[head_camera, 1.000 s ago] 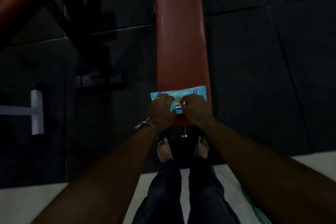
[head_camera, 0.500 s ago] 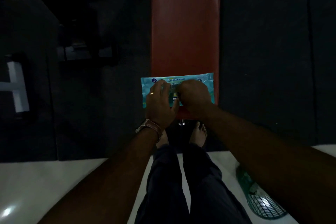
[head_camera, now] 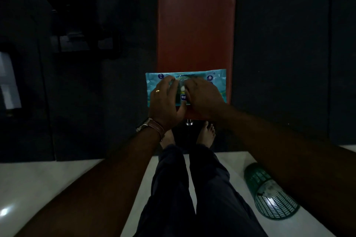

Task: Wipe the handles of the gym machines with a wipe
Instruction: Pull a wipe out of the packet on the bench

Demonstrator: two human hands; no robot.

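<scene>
A light blue wipes pack lies across the near end of a red padded bench. My left hand, with a ring and a wristwatch, presses flat on the pack's left half. My right hand covers the middle, its fingertips pinching a small white bit of wipe at the pack's opening. Most of the pack's centre is hidden under both hands. The room is dim and no machine handle shows clearly.
A green mesh basket lies on its side on the white floor at the lower right. Dark machine frame parts stand to the left on black mats. My bare feet are at the bench's end.
The view has dropped closer to the bench. Both hands stayed on the pack, the left spreading flatter, and a white bit now shows between the fingertips.
</scene>
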